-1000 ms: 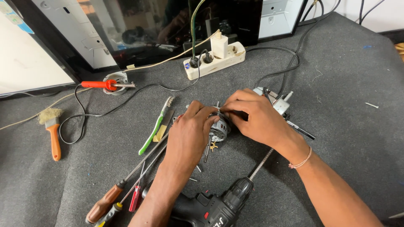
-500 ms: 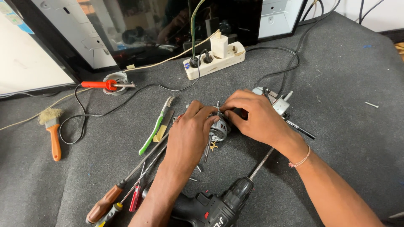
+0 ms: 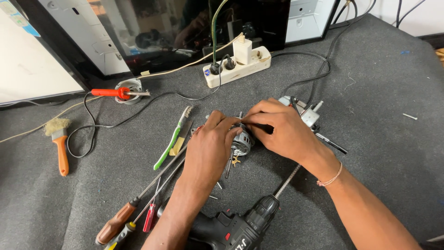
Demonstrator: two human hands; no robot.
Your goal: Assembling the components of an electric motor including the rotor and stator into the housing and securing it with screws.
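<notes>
On the grey mat, left hand (image 3: 209,147) and right hand (image 3: 283,130) both clasp the small motor (image 3: 241,142), fingertips pinching its top, beside the cordless drill (image 3: 240,227).

Right hand (image 3: 282,132) edged slightly left over the small motor (image 3: 240,142), fingertips now meeting the left hand (image 3: 210,150) thumb at its top, left hand barely shifted

A small round electric motor (image 3: 241,141), grey metal with dark windings and a thin shaft pointing downward, lies on its side just below the white power strip (image 3: 238,68), partly covered.
</notes>
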